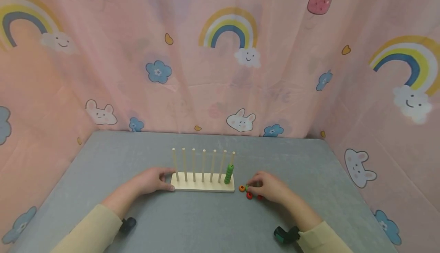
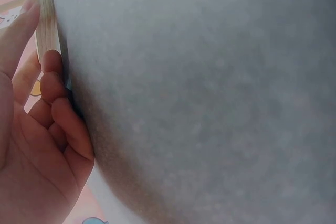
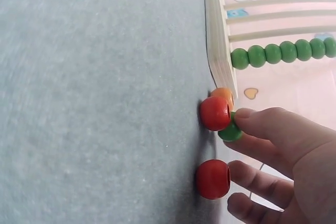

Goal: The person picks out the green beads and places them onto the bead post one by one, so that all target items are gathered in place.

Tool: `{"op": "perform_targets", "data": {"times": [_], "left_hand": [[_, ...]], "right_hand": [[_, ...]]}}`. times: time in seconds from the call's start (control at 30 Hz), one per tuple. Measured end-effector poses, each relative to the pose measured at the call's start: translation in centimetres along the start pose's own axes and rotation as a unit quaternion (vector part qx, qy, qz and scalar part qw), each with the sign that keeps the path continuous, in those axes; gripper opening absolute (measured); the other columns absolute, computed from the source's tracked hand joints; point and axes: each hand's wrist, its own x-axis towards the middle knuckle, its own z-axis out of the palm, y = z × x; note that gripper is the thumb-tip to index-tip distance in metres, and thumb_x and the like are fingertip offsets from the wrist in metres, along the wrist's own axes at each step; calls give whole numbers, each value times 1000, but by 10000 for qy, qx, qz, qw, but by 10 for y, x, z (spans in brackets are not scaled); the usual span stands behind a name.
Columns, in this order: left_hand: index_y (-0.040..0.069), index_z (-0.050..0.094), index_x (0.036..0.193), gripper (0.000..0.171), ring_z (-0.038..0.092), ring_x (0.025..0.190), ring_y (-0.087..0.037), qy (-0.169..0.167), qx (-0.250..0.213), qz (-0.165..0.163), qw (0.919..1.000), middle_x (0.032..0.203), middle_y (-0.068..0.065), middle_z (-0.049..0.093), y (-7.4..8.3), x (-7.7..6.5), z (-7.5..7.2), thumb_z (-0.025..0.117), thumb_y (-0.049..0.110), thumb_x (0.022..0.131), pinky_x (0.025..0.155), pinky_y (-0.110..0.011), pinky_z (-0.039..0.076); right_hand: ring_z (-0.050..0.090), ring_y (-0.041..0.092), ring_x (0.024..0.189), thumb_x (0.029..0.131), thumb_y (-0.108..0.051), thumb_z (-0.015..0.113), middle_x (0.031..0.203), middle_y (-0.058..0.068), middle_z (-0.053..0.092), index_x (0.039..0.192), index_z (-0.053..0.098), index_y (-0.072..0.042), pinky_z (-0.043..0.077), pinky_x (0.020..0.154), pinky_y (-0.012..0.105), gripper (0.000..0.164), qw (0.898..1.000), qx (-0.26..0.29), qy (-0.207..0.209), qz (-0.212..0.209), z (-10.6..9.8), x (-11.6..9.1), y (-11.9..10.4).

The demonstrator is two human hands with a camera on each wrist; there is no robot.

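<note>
A pale wooden peg board with several upright pegs stands on the table. On its rightmost peg is a stack of green beads. My left hand grips the board's left end, thumb at the front edge and a finger at the back. Just right of the board, my right hand pinches a loose green bead between thumb and index finger. An orange bead lies beside it, close to the board's end. Two red beads, one nearer the board and one under the fingers, lie near my right hand.
The grey table reaches back to a pink printed curtain, which also hangs along both sides. Dark devices sit at both wrists, the right one close over the table.
</note>
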Motion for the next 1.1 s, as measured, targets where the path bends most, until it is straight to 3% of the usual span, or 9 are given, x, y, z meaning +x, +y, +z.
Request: {"op": "perform_targets", "data": {"times": [0.63,0.87,1.1], "left_hand": [[15,62,135,67,44,62,-13,-57,46,-25,10000,71,0,52,-3,2,1,84,39,77,57,-31,34],[13,63,134,66,43,62,-14,-60,-62,-1,10000,71,0,51,0,0,0,85,37,77,58,-32,34],[13,63,134,65,44,63,-14,-38,-49,37,10000,71,0,51,0,-1,0,85,36,78,58,-33,34]], "right_hand": [[50,15,79,89,-21,75,93,-7,59,103,77,-23,44,60,31,15,9946,197,1018,78,-9,-6,-16],[50,17,81,90,-20,74,93,-5,60,108,77,-17,43,62,31,18,9859,483,1580,-270,-19,-8,-26],[50,18,81,90,-21,75,89,-5,59,108,77,-19,43,65,32,18,9779,673,1920,-482,-27,-6,-42]]}}
